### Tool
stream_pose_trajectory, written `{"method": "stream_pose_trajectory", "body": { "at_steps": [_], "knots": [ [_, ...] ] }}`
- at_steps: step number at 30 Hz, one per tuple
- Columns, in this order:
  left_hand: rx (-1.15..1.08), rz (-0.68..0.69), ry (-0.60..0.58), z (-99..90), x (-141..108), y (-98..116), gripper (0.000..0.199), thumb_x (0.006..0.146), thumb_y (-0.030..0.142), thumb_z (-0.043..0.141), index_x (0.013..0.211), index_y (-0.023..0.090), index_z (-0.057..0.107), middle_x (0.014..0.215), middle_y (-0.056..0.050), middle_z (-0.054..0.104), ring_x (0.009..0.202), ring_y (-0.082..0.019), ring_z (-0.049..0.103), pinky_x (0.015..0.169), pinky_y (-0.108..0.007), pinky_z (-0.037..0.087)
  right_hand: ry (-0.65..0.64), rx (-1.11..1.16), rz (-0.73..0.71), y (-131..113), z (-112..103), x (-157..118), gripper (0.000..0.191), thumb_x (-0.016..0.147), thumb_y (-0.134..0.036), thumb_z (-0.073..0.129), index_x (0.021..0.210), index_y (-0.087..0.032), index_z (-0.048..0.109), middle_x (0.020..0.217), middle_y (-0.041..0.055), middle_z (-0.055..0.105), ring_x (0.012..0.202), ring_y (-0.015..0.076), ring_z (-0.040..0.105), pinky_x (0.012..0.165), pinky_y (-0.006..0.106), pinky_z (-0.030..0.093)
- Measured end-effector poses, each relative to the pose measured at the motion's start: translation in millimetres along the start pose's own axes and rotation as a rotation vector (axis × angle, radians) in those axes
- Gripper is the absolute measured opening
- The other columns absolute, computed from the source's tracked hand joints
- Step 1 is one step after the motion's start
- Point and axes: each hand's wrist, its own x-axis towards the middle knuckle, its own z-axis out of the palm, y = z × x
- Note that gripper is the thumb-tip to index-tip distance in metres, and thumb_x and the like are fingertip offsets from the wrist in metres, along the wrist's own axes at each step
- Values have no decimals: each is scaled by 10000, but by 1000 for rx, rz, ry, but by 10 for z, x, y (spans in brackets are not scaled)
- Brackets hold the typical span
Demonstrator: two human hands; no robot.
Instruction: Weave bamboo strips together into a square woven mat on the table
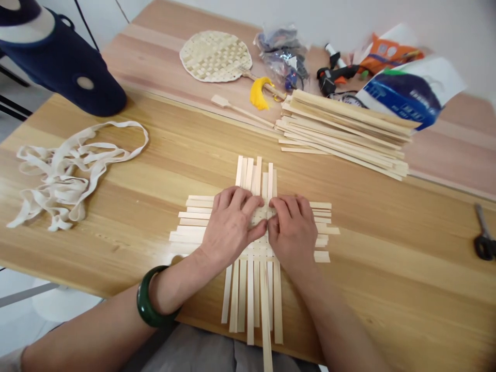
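Observation:
Flat pale wooden or bamboo strips are woven into a cross-shaped mat on the table. Loose strip ends stick out on all four sides, and one long strip reaches past the near table edge. My left hand lies over the left part of the weave, its thumb and forefinger apart and pressing on it. On the right part rests my right hand, fingers curled, with thumb and fingertips closed at a strip near the middle. Both hands hide much of the weave.
Cream cloth tape and a dark blue bottle are on the left. Behind lie a woven fan, a yellow tassel, a strip pile, a glue gun, and plastic bags. Scissors lie far right.

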Motion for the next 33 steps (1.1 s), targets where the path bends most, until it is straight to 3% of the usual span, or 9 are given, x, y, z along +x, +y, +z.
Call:
{"method": "stream_pose_trajectory", "body": {
  "at_steps": [11, 17, 28, 33],
  "knots": [
    [6, -1, 10, -11, 4, 22, 342, 803, 317, 745, 1088, 219, 582, 1075, -67, 566, 1088, -296, 459, 955, -457, 423, 100, -13, -34, -15, 33, 14, 236, 842, -45, 467, 978, -185, 600, 920, 51, 658, 945, 238, 510, 1016, 442, 445],
    [-65, -2, 55, -7, -6, 13, 424, 811, 323, 731, 1162, 176, 543, 1127, -88, 572, 1098, -279, 481, 992, -444, 417, 174, -20, -24, -18, 4, -12, 238, 849, -69, 499, 1042, -144, 615, 1042, 112, 634, 1042, 263, 521, 990, 457, 466],
    [53, -11, 11, -13, 17, 55, 434, 828, 387, 676, 1216, 212, 587, 1113, -90, 569, 1073, -307, 475, 957, -473, 414, 76, -29, 30, -10, 30, -2, 314, 853, -95, 456, 1139, -138, 580, 1100, 128, 614, 1044, 277, 484, 911, 448, 470],
    [46, -75, 1, -24, 69, 103, 423, 786, 358, 665, 1177, 208, 603, 1072, -78, 592, 1068, -317, 475, 954, -489, 393, 48, -18, 48, 8, 33, 3, 320, 839, -95, 449, 1125, -160, 575, 1093, 118, 612, 1038, 277, 471, 881, 436, 466]
  ]
}}
